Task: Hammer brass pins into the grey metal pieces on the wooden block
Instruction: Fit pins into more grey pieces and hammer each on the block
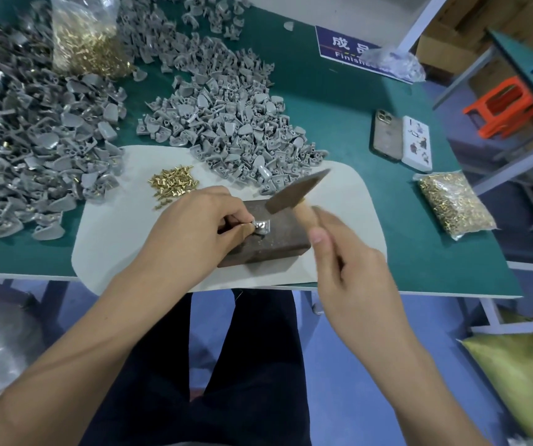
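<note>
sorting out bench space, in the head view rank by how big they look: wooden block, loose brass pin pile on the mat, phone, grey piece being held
1. wooden block
2. phone and loose brass pin pile: look alike, unranked; the phone lies farther away
3. grey piece, held by the left hand

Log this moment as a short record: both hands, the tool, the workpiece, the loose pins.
left hand: pinches the grey metal piece on the wooden block
right hand: grips the hammer by its handle
hammer: blurred, head above the block
loose brass pins: small heap on the pale mat, beyond the left hand
unworked pieces: grey pile behind the block
</note>
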`<act>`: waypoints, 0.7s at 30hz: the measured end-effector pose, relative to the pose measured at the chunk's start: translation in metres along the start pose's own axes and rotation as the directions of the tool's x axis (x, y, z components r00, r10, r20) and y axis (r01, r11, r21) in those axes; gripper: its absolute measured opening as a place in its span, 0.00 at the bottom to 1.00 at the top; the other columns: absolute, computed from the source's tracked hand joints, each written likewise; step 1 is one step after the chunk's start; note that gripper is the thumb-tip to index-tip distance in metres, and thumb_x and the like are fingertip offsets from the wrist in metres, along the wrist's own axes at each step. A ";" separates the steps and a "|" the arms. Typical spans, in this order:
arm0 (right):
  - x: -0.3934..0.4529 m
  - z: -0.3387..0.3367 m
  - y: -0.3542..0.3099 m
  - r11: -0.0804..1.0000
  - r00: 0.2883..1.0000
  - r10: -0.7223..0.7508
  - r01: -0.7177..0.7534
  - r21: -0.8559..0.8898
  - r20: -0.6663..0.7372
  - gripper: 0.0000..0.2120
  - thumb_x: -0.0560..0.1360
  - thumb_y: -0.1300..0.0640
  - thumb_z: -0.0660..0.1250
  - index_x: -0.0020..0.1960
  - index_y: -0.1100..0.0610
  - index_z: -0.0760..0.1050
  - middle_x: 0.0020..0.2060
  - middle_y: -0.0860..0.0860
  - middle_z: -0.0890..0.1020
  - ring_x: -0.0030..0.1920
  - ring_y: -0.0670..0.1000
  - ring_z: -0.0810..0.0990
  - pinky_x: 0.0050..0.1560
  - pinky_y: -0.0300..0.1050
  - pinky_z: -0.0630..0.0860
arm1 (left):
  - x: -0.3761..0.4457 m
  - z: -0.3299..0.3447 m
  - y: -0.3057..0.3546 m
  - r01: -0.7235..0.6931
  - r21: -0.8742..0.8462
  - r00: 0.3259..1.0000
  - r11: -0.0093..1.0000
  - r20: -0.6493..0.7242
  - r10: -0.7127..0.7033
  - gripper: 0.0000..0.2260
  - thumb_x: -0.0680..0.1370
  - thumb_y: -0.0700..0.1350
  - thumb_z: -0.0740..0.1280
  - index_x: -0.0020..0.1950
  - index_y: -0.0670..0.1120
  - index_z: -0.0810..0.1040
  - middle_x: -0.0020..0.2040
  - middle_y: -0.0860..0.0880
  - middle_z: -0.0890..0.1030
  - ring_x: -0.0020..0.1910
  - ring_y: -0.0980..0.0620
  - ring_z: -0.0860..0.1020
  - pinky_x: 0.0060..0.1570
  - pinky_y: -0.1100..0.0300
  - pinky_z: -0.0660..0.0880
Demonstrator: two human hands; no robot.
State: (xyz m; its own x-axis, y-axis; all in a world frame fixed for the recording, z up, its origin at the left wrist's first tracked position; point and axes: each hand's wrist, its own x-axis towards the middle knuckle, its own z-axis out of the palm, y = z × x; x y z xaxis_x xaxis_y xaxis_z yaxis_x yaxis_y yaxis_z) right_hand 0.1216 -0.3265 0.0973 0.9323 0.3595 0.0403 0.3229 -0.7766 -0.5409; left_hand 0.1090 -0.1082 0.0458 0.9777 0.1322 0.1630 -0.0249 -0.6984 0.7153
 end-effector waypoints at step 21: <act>0.010 0.008 0.027 0.991 0.970 0.128 -0.131 0.002 -0.209 0.17 0.84 0.40 0.52 0.72 0.31 0.67 0.54 0.31 0.81 0.50 0.44 0.80 0.44 0.46 0.71 | -0.001 0.000 -0.001 0.009 -0.012 1.000 1.000 0.009 -0.009 0.02 0.74 0.49 0.75 0.44 0.56 0.84 0.38 0.58 0.77 0.39 0.59 0.74 0.41 0.55 0.75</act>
State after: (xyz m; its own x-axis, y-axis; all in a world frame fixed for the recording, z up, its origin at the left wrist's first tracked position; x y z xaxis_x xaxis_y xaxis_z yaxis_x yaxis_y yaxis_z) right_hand 0.1385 -0.3397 0.0760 0.9794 0.1410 0.1448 0.1978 -0.8158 -0.5435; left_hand 0.1084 -0.1077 0.0450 0.9797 0.1319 0.1509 -0.0190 -0.6884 0.7251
